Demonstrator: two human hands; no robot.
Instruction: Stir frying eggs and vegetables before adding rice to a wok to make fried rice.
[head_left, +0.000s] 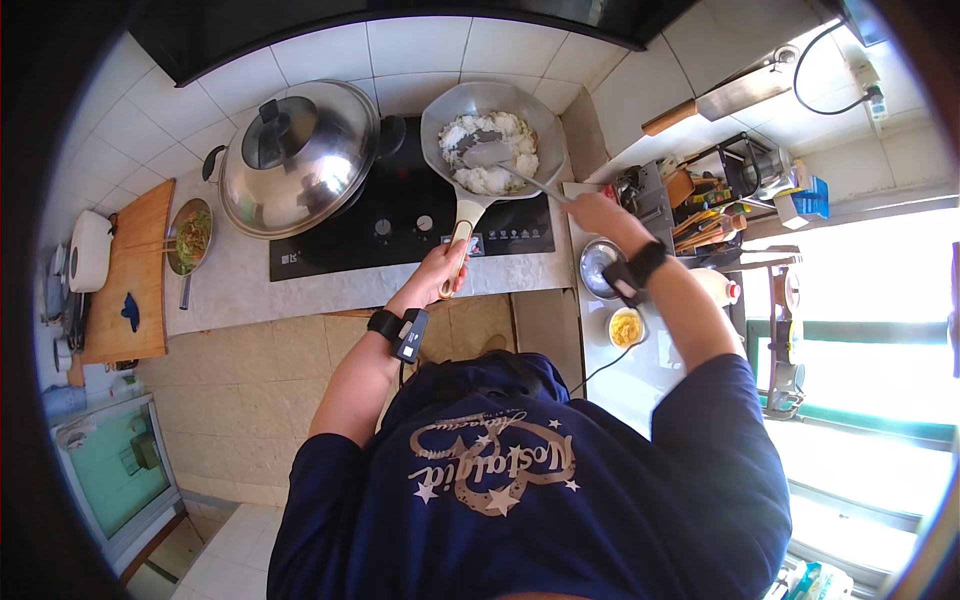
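Note:
My left hand (440, 271) grips the cream handle (466, 217) of a grey frying pan (553, 142), which sits on the right side of the black gas hob (352, 247). White rice (517, 131) lies in the pan, mixed with small greenish bits around its edge. In my right hand (606, 217) is the shaft of a metal spatula (487, 154); its broad blade rests among the rice, near the middle of the pan. Below my right forearm stand a steel bowl (598, 262) and a small white bowl of yellow food (625, 328), perhaps scrambled egg.
A large lidded steel wok (300, 172) covers the hob's left side. Farther left are a dish of shredded vegetables (193, 232) with chopsticks and a wooden cutting board (142, 277). A cleaver (742, 94) hangs on the right wall above a utensil rack (712, 217).

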